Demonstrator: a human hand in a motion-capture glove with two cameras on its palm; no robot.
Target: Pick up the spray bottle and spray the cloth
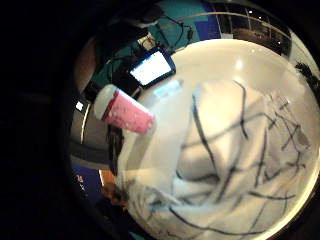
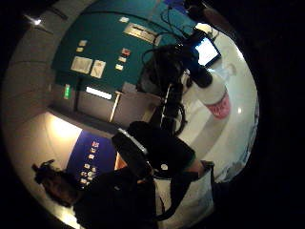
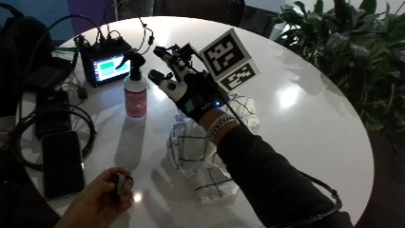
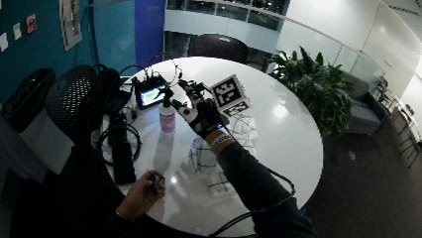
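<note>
A white spray bottle (image 3: 135, 92) with a pink label and a black trigger head stands upright on the round white table (image 3: 303, 114). My gloved right hand (image 3: 185, 88) hovers just to its right, fingers spread and straight, holding nothing. A white cloth (image 3: 202, 152) with thin dark check lines lies crumpled on the table under my wrist and forearm. The little finger side palm view has the bottle (image 1: 125, 111) beside the cloth (image 1: 235, 165). In the thumb side palm view the bottle (image 2: 214, 93) stands near the table's edge.
A small monitor (image 3: 109, 66) with cables sits behind the bottle. A black phone (image 3: 62, 164) and coiled cables lie at the table's left edge. The person's bare left hand (image 3: 101, 202) holds a small dark object at the near edge. Plants (image 3: 342, 52) stand to the right.
</note>
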